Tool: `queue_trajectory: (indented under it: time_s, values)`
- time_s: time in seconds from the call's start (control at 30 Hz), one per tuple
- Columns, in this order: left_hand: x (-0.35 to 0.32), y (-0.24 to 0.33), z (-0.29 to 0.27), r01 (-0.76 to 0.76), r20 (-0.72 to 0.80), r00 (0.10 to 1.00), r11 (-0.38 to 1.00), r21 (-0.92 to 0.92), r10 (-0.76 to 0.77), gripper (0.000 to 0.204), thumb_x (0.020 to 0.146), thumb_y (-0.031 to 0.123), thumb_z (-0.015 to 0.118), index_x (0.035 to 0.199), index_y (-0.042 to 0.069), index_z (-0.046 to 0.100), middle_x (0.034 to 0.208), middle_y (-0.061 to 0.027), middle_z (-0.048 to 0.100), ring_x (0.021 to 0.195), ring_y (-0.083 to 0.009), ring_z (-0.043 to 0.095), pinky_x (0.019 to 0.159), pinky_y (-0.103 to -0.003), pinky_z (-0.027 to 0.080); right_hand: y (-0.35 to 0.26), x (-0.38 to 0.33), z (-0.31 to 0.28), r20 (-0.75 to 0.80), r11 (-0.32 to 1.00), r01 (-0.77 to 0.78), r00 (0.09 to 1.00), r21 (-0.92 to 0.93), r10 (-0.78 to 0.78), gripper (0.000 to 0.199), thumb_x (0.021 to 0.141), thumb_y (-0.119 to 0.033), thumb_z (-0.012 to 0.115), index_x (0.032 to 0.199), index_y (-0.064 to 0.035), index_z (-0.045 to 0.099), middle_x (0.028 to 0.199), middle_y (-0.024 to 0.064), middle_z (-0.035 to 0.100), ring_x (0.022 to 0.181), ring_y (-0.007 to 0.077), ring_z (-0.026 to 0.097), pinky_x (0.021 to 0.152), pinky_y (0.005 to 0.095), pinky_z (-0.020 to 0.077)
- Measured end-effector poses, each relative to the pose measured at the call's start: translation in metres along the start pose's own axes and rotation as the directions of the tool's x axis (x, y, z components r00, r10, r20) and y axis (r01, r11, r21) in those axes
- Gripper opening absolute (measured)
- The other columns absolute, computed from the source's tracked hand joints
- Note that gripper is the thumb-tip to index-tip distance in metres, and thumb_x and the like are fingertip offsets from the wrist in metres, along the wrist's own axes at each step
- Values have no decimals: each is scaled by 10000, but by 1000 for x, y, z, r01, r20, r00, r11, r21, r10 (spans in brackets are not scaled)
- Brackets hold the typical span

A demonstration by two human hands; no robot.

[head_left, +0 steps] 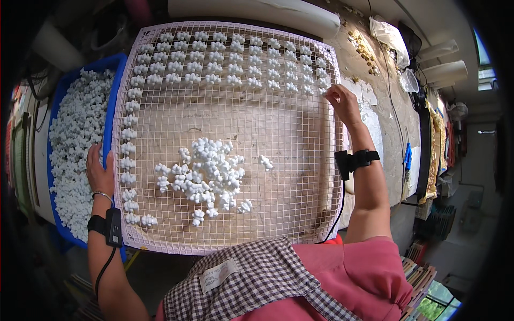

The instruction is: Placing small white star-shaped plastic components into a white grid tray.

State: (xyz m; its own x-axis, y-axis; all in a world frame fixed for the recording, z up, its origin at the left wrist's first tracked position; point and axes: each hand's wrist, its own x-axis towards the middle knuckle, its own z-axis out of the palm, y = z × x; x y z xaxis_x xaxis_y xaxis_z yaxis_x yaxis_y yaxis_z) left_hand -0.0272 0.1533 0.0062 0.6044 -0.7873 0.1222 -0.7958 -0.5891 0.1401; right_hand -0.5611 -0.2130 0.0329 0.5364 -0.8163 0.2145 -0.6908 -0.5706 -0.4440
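A white wire-mesh rack (289,214) lies in front of me, with small white knobbly lobed pieces on it. At the right end of the lowest full row, my right hand (344,102) pinches a white lobed piece (323,91) close to the mesh. My left hand (100,172) rests at the edge of a blue tub (119,88), fingers stretched over the white pieces inside and thumb apart. Several rows of pieces fill the far part of the rack, and one column runs down its left side. A loose heap (211,174) lies on the near middle.
The tub is full of the same white pieces. A large white roll (254,15) lies behind the rack. Right of it is a worn surface with a dark cable (393,107) and scattered yellowish bits (362,51). Black bands with small boxes sit on both forearms, with trailing cables.
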Motion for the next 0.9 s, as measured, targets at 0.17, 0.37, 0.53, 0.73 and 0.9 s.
queue_trajectory:
  time_s: [0.17, 0.37, 0.53, 0.73, 0.9]
  values:
    - [1, 1, 0, 0, -1, 1000, 1000, -6, 0, 468, 922, 404, 464, 1255, 76, 484, 1345, -147, 416, 1254, -312, 381, 1019, -426, 311, -7, 1, 0, -12, 998, 8, 1000, -63, -9, 73, 774, -44, 625, 827, -46, 574, 819, 89, 607, 737, 258, 617, 665, 320, 494]
    - [0, 2, 0, 4, -3, 1000, 1000, -6, -4, 470, 921, 401, 467, 1252, 68, 486, 1345, -145, 417, 1256, -311, 378, 1022, -418, 308, -4, -10, -1, -22, 997, 16, 1000, -79, -18, 101, 759, -36, 612, 855, -54, 585, 835, 91, 602, 781, 267, 607, 710, 332, 493]
    - [-2, 0, -2, 11, -2, 1000, 1000, -24, -11, 480, 920, 408, 467, 1258, 68, 484, 1350, -143, 412, 1262, -308, 371, 1028, -425, 301, -18, -8, 0, -91, 1000, -20, 996, -23, 18, 125, 756, -48, 606, 879, -69, 602, 889, 81, 605, 824, 245, 606, 737, 336, 493]
    - [0, 14, -4, 33, -3, 999, 999, -11, -33, 492, 890, 422, 497, 1256, 94, 488, 1348, -141, 416, 1245, -313, 384, 1010, -441, 316, -30, -11, 4, -78, 976, -88, 994, -197, 74, 148, 779, -59, 588, 917, -94, 626, 949, 88, 604, 836, 252, 609, 732, 342, 495]
    - [-2, 12, -7, 41, -15, 999, 999, -20, -41, 481, 875, 410, 515, 1251, 111, 489, 1336, -131, 419, 1227, -319, 391, 999, -463, 313, -157, -21, 37, 179, 967, 23, 981, 256, -70, 232, 804, -117, 643, 1027, -60, 615, 978, 97, 599, 796, 193, 597, 687, 314, 495]
